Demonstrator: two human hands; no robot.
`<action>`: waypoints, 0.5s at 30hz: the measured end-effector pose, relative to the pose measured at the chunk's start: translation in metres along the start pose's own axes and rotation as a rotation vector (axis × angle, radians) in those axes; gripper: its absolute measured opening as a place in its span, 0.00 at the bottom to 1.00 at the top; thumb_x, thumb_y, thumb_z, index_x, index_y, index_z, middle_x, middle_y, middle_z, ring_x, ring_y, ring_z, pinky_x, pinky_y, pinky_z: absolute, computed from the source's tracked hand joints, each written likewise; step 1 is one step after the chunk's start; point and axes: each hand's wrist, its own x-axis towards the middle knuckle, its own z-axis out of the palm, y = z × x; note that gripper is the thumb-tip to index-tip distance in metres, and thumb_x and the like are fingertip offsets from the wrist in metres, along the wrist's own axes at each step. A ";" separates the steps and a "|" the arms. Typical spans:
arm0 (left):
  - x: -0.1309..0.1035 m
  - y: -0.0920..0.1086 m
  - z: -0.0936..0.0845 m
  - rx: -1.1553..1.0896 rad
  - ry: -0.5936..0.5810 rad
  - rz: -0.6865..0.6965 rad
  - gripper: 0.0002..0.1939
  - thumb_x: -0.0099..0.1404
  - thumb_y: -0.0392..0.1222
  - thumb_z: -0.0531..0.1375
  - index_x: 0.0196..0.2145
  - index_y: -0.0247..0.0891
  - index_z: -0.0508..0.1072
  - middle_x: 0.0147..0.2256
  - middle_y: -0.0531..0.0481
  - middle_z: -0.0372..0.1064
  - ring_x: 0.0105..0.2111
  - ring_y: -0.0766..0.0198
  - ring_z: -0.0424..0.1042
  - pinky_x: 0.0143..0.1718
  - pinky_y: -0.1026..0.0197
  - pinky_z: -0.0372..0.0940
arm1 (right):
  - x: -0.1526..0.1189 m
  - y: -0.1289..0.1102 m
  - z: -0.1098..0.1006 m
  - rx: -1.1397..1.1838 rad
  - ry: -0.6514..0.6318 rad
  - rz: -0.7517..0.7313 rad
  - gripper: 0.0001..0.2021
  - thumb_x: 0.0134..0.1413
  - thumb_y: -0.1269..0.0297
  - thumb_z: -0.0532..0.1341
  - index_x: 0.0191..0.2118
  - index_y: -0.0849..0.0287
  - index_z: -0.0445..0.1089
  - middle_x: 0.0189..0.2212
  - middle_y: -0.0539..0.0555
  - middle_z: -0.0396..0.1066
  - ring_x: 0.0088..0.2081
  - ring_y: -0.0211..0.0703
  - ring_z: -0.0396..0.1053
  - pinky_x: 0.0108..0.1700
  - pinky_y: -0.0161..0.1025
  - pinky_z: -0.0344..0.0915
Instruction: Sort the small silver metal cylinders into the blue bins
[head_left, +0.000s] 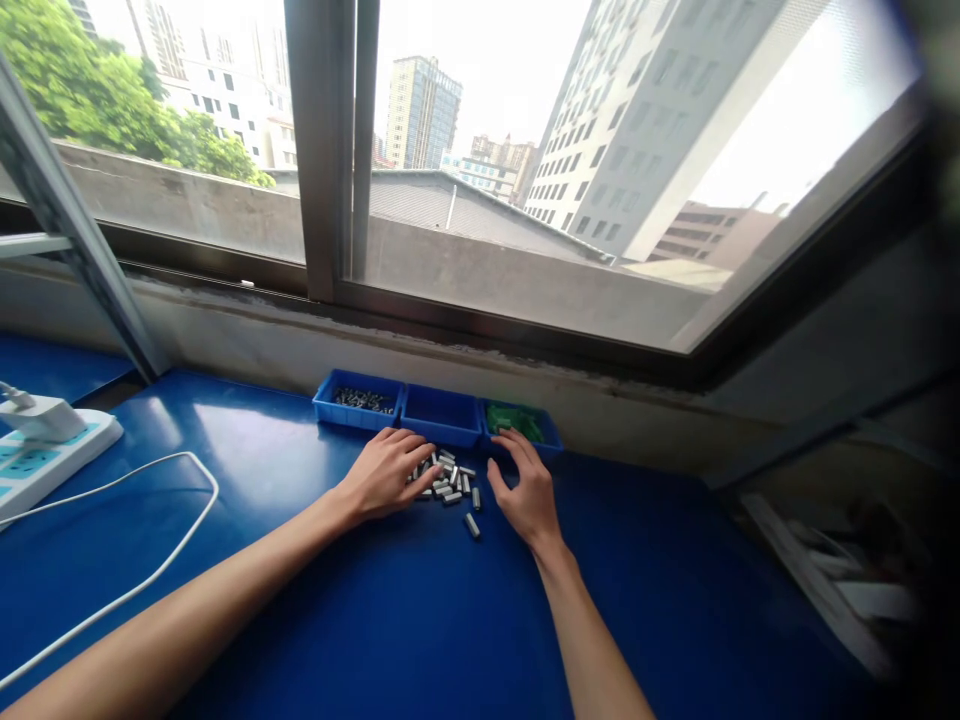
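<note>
A loose pile of small silvery metal cylinders (pixel 452 480) lies on the blue tabletop, with one cylinder (pixel 472 525) apart at the near side. My left hand (pixel 388 470) rests over the pile's left part, fingers stretched out and covering some pieces. To the right of the pile is my right hand (pixel 525 487), its fingers apart and reaching to the front edge of a blue bin (pixel 553 440) with green pieces inside. Nothing shows in either hand. Behind the pile stand an empty middle bin (pixel 441 412) and a left bin (pixel 322 408) holding small dark metal parts, perhaps screws.
A white power strip (pixel 90 440) with a plugged-in adapter (pixel 41 418) sits at the left, and a white cable (pixel 214 490) loops across the table. The wall (pixel 600 420) and window frame (pixel 525 335) bound the back. A metal post (pixel 90 220) slants at the left.
</note>
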 end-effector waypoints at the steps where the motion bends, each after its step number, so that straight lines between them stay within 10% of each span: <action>1: -0.003 -0.003 -0.005 -0.001 0.021 -0.010 0.21 0.77 0.51 0.51 0.52 0.36 0.77 0.50 0.40 0.78 0.50 0.51 0.75 0.52 0.48 0.66 | 0.000 -0.001 0.000 -0.014 0.035 -0.008 0.14 0.63 0.61 0.58 0.52 0.54 0.73 0.59 0.61 0.72 0.63 0.59 0.68 0.65 0.61 0.67; 6: -0.021 -0.030 -0.027 -0.230 0.217 -0.361 0.19 0.75 0.50 0.52 0.37 0.37 0.78 0.37 0.44 0.77 0.38 0.56 0.75 0.45 0.54 0.67 | 0.001 -0.035 -0.001 -0.043 0.121 -0.118 0.11 0.63 0.62 0.59 0.49 0.49 0.75 0.53 0.59 0.76 0.57 0.60 0.72 0.62 0.62 0.69; 15: -0.033 -0.073 -0.022 -0.701 0.468 -0.796 0.24 0.70 0.60 0.53 0.32 0.37 0.76 0.27 0.47 0.75 0.25 0.60 0.75 0.27 0.61 0.70 | 0.048 -0.126 0.045 -0.055 -0.244 -0.211 0.14 0.64 0.62 0.60 0.53 0.55 0.75 0.51 0.59 0.78 0.59 0.59 0.66 0.60 0.57 0.66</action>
